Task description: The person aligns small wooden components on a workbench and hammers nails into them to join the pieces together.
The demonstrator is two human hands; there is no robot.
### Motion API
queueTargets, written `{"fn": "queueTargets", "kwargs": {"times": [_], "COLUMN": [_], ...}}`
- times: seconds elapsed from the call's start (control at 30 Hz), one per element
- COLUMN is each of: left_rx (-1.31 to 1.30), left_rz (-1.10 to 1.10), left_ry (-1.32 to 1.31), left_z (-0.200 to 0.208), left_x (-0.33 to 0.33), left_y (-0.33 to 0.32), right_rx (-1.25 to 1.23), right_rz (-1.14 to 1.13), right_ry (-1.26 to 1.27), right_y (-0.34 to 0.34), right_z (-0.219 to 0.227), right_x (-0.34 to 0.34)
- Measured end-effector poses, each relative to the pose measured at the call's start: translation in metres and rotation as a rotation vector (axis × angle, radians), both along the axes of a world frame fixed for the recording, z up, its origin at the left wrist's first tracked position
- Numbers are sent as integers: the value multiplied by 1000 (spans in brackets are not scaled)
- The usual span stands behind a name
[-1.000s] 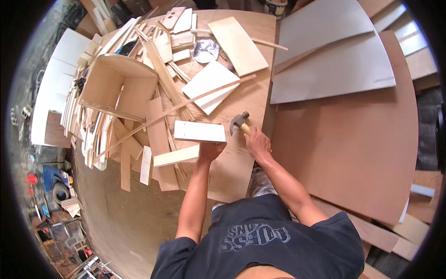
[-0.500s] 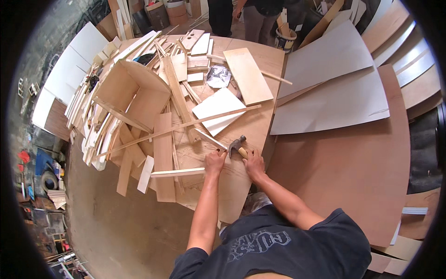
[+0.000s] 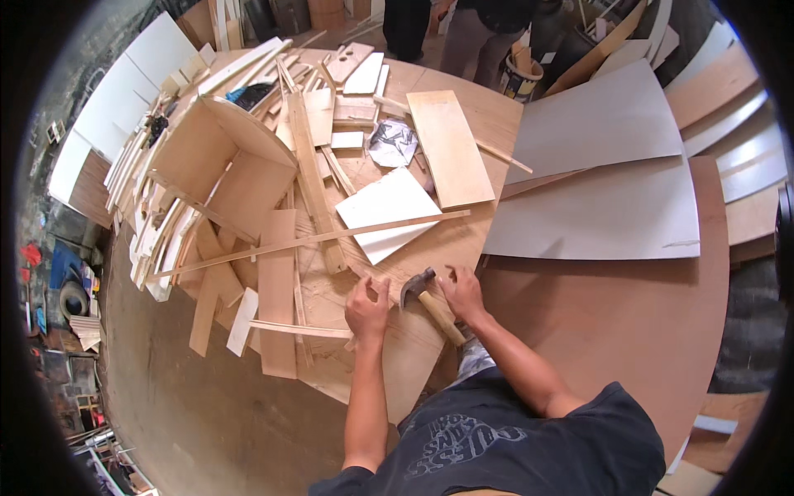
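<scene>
My left hand [image 3: 366, 309] is above the near part of the wooden table [image 3: 395, 368]. Its lower fingers are curled, while the thumb and forefinger point up with their tips apart. A thin pale wooden strip [image 3: 299, 329] reaches in from the left and meets this hand; its end there is partly hidden. To the right lies a claw hammer [image 3: 438, 314], its dark head on the table and its wooden handle slanting over the right edge. Just beside the handle my right hand [image 3: 461, 291] is raised with fingers apart, holding nothing.
A long thin strip [image 3: 331, 238] crosses the table over a white board [image 3: 389, 217]. An open plywood box [image 3: 225, 169] stands at left among piled offcuts. Large white sheets [image 3: 604, 207] and a brown sheet [image 3: 595, 339] lie at right. People stand beyond the far edge.
My right hand has let go of the hammer, which now lies at the table edge. The short wooden piece ahead of my left hand no longer shows plainly. The whole view has shifted slightly.
</scene>
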State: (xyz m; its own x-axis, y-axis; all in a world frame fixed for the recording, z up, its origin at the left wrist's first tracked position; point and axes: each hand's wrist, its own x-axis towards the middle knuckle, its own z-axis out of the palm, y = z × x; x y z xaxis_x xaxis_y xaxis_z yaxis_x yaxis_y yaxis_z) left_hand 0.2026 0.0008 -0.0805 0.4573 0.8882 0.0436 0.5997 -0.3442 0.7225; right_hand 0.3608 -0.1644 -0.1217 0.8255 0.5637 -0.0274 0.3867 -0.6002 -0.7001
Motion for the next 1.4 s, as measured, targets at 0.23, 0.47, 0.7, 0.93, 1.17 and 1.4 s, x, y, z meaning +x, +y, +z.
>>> {"fn": "queueTargets", "kwargs": {"times": [0.23, 0.47, 0.7, 0.93, 1.17, 1.4], "left_rx": [55, 87, 289, 181, 84, 88], "left_rz": [-95, -259, -291, -165, -90, -27], "left_ry": [-227, -260, -15, -20, -130, -138], "left_z": [-8, -65, -111, -133, -127, -128], "left_x": [167, 329, 382, 376, 375, 375], "left_y": [37, 129, 178, 183, 185, 181], "right_rx": [263, 22, -30, -111, -45, -114], "right_rz": [100, 207, 398, 447, 464, 453], "right_ry": [129, -469, -618, -496, -446, -556], "right_y": [115, 233, 289, 284, 287, 298], "right_z": [2, -13, -54, -66, -71, -54], "right_x": [177, 326, 376, 375, 379, 371]}}
